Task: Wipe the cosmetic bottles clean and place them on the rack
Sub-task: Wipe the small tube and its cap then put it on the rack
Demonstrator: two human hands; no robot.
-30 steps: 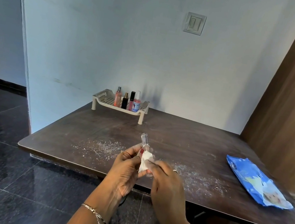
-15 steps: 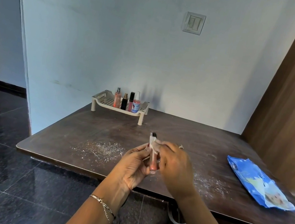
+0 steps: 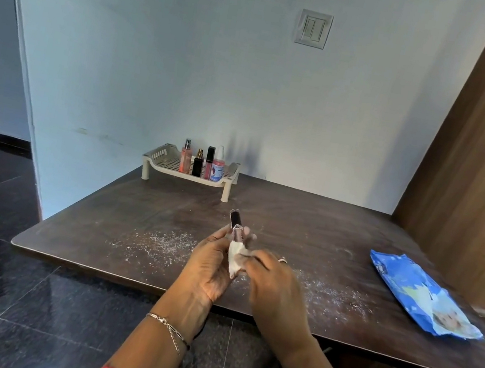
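Bottle (image 3: 236,221), slim with a dark cap, is held in the air above the near middle of the tabletop (image 3: 308,228), cap up and tipped slightly toward 11 o'clock. The left hand (image 3: 210,269) curls round its lower half, probably to keep the body steady and free to turn while the other hand rubs. The right hand (image 3: 275,287) pinches a white wipe (image 3: 235,260) against that lower half, so only the cap end pokes out above the fingers. Because the wipe hides the body, I cannot tell how much of it is clean. White powder (image 3: 159,243) lies scattered on the tabletop under and to both sides of the hands. Working off the surface likely keeps the bottle out of it. The rack (image 3: 158,156) stands at 11 o'clock from the hands, at the far edge against the wall (image 3: 191,61). On it, four bottles (image 3: 197,164) stand upright in a row toward its right half, so the spot to their left looks like the natural place for this one. A blue pack (image 3: 422,296) lies flat at 3 o'clock, well apart from the hands, presumably handy for a fresh wipe.
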